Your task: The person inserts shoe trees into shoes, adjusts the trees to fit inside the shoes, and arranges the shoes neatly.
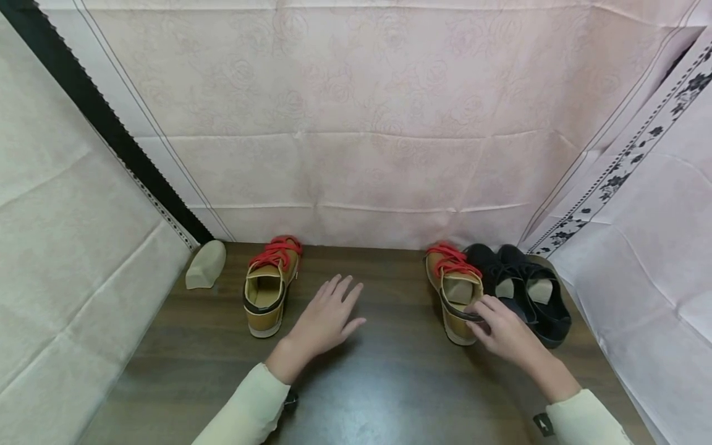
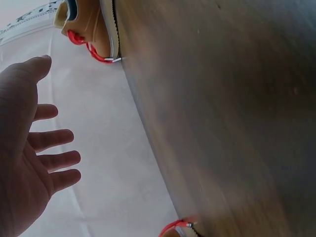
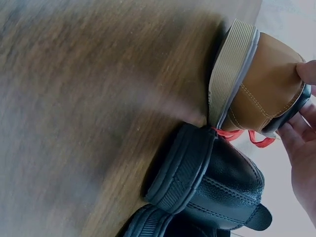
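Observation:
Two tan shoes with red laces stand apart on the wooden floor. My right hand (image 1: 503, 327) pinches the heel collar of the right tan shoe (image 1: 456, 324); in the right wrist view its thumb lies outside the heel and its fingers are at the dark collar. Inside that shoe sits a pale insert (image 1: 459, 290). With fingers spread, my left hand (image 1: 325, 318) hovers over the floor, holding nothing, nearest to the left tan shoe (image 1: 266, 319). That shoe shows no insert inside. A loose pale insert (image 1: 206, 266) lies to its left.
Black lace-up shoes (image 1: 550, 321) stand close beside the right tan shoe, with pale pieces inside. A cloth-covered wall (image 1: 356, 173) rises behind the shoes, with white cloth sides at left and right. The brown floor (image 1: 384, 383) stretches between the tan shoes.

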`<state>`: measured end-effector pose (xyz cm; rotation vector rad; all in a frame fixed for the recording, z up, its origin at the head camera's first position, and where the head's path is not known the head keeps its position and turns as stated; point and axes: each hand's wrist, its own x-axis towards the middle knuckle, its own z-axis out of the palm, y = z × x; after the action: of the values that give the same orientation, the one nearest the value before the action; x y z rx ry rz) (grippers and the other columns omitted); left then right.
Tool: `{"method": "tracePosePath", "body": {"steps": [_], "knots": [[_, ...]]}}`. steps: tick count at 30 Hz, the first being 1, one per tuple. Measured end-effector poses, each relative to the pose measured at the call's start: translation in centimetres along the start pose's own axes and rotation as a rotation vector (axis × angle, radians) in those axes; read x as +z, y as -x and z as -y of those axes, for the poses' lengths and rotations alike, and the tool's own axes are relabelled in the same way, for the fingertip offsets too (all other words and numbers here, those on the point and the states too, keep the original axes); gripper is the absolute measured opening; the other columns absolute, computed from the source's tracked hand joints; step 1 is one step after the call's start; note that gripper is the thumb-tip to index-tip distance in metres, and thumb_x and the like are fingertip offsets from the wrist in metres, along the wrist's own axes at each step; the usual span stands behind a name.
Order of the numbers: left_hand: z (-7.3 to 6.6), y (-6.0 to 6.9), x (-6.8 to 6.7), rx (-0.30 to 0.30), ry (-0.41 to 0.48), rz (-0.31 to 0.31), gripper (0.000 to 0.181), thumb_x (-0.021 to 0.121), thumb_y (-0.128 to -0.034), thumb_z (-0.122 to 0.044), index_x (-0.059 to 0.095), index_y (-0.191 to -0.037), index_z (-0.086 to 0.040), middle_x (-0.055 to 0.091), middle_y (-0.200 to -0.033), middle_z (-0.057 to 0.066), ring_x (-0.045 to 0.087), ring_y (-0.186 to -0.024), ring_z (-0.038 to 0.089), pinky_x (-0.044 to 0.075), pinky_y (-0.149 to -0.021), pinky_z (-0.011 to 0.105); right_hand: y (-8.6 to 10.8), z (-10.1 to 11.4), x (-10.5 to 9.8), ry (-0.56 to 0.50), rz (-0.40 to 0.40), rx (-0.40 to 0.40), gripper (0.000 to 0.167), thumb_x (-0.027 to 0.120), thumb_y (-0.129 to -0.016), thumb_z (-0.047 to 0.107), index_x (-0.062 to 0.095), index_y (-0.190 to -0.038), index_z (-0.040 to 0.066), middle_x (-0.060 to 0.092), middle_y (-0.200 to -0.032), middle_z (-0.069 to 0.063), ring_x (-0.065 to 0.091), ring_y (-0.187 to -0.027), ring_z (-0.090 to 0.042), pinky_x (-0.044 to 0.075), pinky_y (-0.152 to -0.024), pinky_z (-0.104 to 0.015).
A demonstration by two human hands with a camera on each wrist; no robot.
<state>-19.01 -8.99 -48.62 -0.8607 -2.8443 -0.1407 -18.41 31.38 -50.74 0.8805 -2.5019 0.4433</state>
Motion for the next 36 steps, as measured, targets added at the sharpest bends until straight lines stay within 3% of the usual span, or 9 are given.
{"method": "tracePosePath", "body": {"steps": [7,14,20,36], "knots": [[1.0,0.7,-0.4,-0.022,0.005,-0.015,0.070,0.061,-0.1008,-0.052,0.047,-0.154,-0.010,0.046,-0.156,0.021,0.042,-0.146,0.041,0.037,-0.119,0.056,-0.1,-0.3,-0.3,-0.004,0.000,-0.026,0.028,0.087,-0.076,0.007,0.070,-0.098,0.016,0.061,-0.093,0.004,0.054,-0.081,-0.008,0.052,-0.065,-0.034],[2.0,1.6,-0.9,-0.042,-0.001,-0.038,0.067,0.062,-0.1010,-0.050,0.049,-0.153,-0.010,0.050,-0.153,0.020,0.045,-0.145,0.041,0.038,-0.118,0.056,-0.1,-0.3,-0.4,-0.012,0.035,0.004,0.028,0.086,-0.078,0.009,0.070,-0.099,0.018,0.061,-0.095,0.007,0.055,-0.083,-0.006,0.053,-0.066,-0.033],[3.0,2.4,-1.7,-0.046,-0.024,-0.093,0.064,0.065,-0.1000,-0.047,0.053,-0.149,-0.009,0.053,-0.150,0.021,0.047,-0.142,0.041,0.040,-0.116,0.056,-0.2,0.1,-0.3,-0.009,0.022,0.023,0.028,0.086,-0.077,0.013,0.070,-0.100,0.016,0.063,-0.099,0.005,0.058,-0.088,-0.009,0.054,-0.072,-0.035],[5.4,5.3,-2.6,-0.083,-0.079,-0.174,0.063,0.073,-0.0951,-0.042,0.058,-0.143,-0.004,0.056,-0.144,0.026,0.051,-0.137,0.047,0.044,-0.112,0.058,-2.5,3.2,-0.4,-0.044,-0.020,-0.008,0.028,0.077,-0.084,0.020,0.070,-0.108,0.008,0.063,-0.113,-0.004,0.061,-0.106,-0.020,0.050,-0.088,-0.036]]}}
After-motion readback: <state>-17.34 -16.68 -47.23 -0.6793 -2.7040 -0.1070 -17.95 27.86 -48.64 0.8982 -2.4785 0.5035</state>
